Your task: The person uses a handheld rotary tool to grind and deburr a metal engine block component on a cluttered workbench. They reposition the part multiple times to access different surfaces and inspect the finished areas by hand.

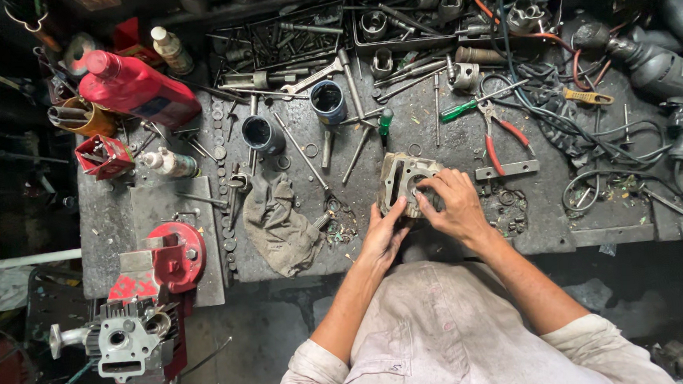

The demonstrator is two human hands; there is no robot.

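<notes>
Cylinder [405, 182]: sitting on the bench [448, 143], near its front edge, between your hands.
Left hand [382, 233]: you're bracing its near side, fingers closed on it.
Right hand [455, 205]: you're gripping its top, fingertips over the bore.
Risk: it's likely slipping off the edge (oily bench), or knocking the pliers [502, 141].

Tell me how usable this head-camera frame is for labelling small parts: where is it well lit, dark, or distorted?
Head view: the grey metal workbench is evenly lit and sharp around the grey metal engine cylinder block held by the left hand and right hand; the left edge and top corners fall into deep shadow; the wide lens bends the bench edges; no strong glare.
</notes>
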